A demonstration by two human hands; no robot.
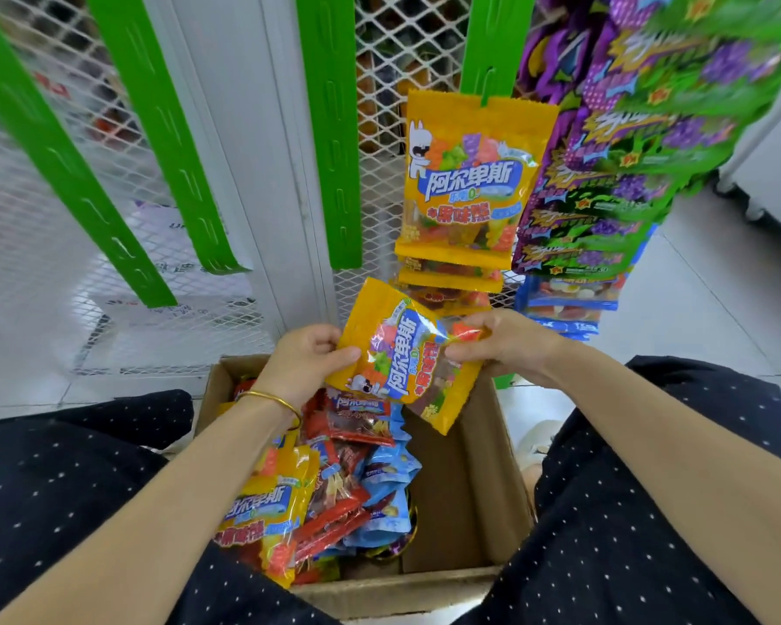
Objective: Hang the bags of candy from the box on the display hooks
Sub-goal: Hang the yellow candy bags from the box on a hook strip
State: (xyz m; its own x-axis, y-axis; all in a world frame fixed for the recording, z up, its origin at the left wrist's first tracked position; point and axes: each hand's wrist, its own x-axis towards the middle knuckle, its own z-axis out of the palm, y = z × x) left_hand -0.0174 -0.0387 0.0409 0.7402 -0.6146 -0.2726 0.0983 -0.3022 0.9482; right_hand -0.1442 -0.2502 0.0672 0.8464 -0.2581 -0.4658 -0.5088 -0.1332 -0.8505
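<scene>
A yellow bag of gummy candy (402,354) is held sideways above the open cardboard box (470,480). My left hand (301,360) pinches its left edge with thumb on top. My right hand (501,342) grips its right side, fingers curled over the clear window. In the box lie several more bags: yellow (267,507), red (357,421) and blue (391,471). Yellow bags of the same kind (470,178) hang one below another on a green display strip (485,42).
Three more green hook strips (330,128) (163,128) (59,160) hang bare in front of a white wire mesh panel. Purple and green bags (641,142) fill a strip at the right, with blue bags (564,304) below. My knees flank the box.
</scene>
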